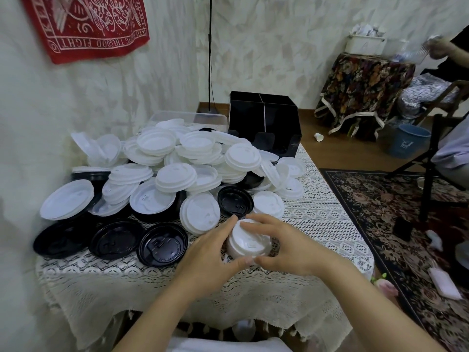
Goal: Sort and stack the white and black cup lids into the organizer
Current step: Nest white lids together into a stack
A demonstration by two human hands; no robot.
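Cupping a short stack of white lids (pixel 250 241) between both palms, a person is working at a bench (pixel 317 224) draped in a cream lace cloth (pixel 177 295). The left hand (pixel 213 255) is curling round the stack's left side and the right hand (pixel 286 247) round its right. The thumbs are meeting at the near edge, and the right fingers are lying across the top lid. The stack is sitting on the cloth near the bench's front edge, just in front of a sprawling heap of white lids (pixel 177 161) that is covering the far left of the bench. Black lids (pixel 162 243) are lying along the heap's near fringe, some poking out from under it. The black organizer (pixel 264 123) is standing at the bench's far end, beside a clear plastic tub (pixel 187 118). A red printed banner (pixel 83 24) is hanging on the pale wall, and a thin black pole (pixel 210 54) is rising behind the bench. To the right, a patterned rug (pixel 406 212) is spreading over the wooden floor. Beyond it, a blue bin (pixel 408 143) is standing and a paper cup (pixel 319 137) is lying near a floral-draped side table (pixel 363 90).
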